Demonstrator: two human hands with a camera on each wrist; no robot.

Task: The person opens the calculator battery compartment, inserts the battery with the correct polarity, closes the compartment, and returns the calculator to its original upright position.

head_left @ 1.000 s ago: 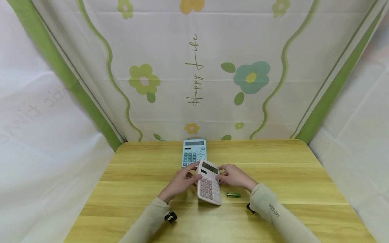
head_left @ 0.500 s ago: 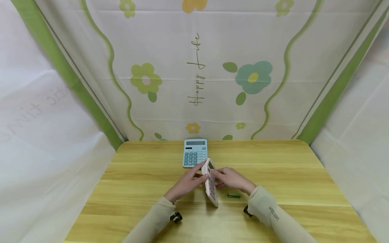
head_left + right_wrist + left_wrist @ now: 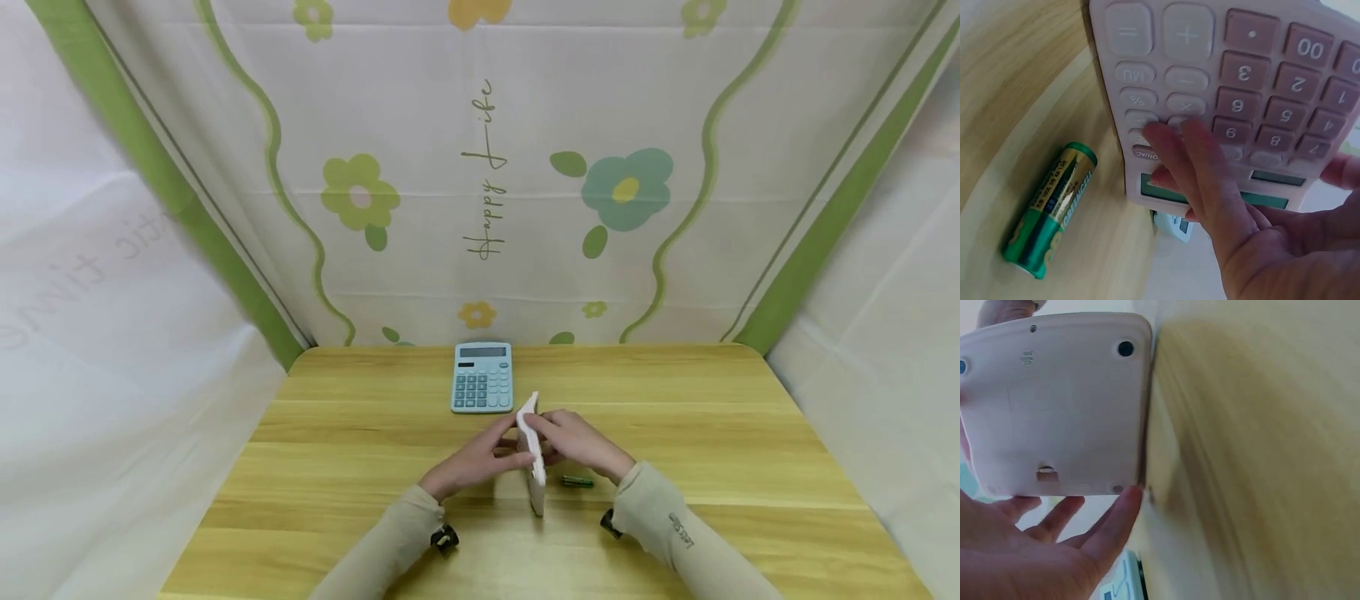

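A pink calculator (image 3: 533, 458) stands on its long side, held between both hands. Its back (image 3: 1066, 406), with dark round feet and a small latch slot, faces the left hand (image 3: 476, 461). That hand grips the calculator at its edge, thumb and fingers spread. The right hand (image 3: 581, 442) holds it from the other side, thumb over the top edge and fingers on the key side. In the right wrist view, fingertips (image 3: 1163, 140) lie over the keys beside the display. A green battery (image 3: 1050, 209) marked GREENCELL lies on the table near the right hand.
A light blue calculator (image 3: 482, 379) lies face up at the back of the wooden table (image 3: 337, 467), beyond the hands. A white curtain (image 3: 420, 150) with flowers hangs behind the table, and white cloth closes both sides.
The pink calculator has turned from keys facing up to standing on its side, its back now to the left. The left hand has shifted right with it; the battery stays put.
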